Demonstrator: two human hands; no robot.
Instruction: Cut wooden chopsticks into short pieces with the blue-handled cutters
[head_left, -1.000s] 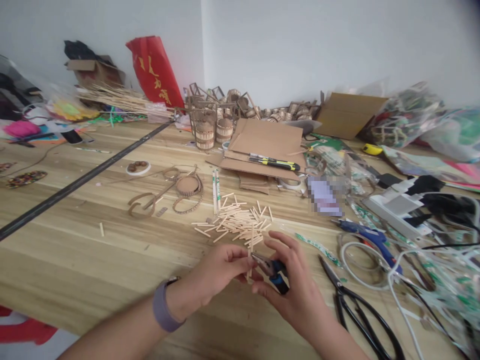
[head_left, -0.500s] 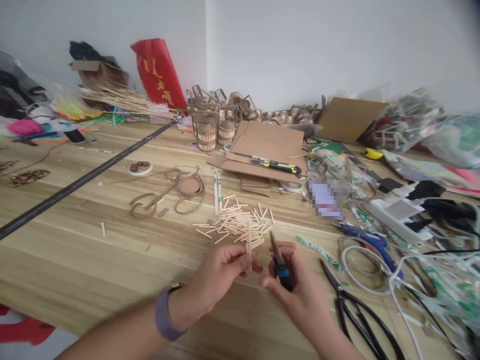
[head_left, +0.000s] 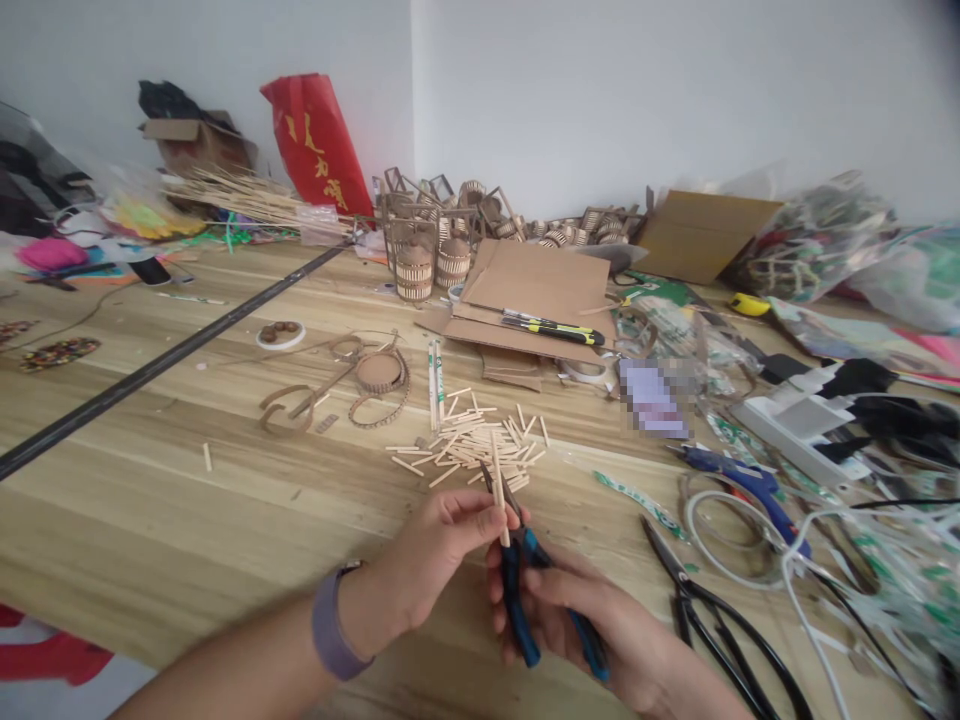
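Note:
My left hand (head_left: 450,540) pinches a thin wooden stick (head_left: 496,480), which stands nearly upright between thumb and fingers. Blue-and-black handled pliers (head_left: 517,590) are in my right hand (head_left: 577,610), their handles spread apart. The pliers' jaws are parted around the stick, close to my left fingertips; whether they touch the wood I cannot tell. Just beyond both hands lies a loose pile of short cut sticks (head_left: 480,437). Two sticks in printed paper wrappers (head_left: 436,385) lie at the pile's far side.
Large black scissors (head_left: 705,600) and a blue glue gun (head_left: 739,480) lie at right among cords and tape rolls. Cardboard sheets (head_left: 540,275) with a utility knife (head_left: 555,328) sit further back. Small slatted baskets (head_left: 414,270) stand near the wall. Cardboard rings (head_left: 379,372) lie left of centre.
My right hand has moved left to the stick and turned the pliers, which now have their handles spread and jaws around it. My left hand stays in nearly the same place.

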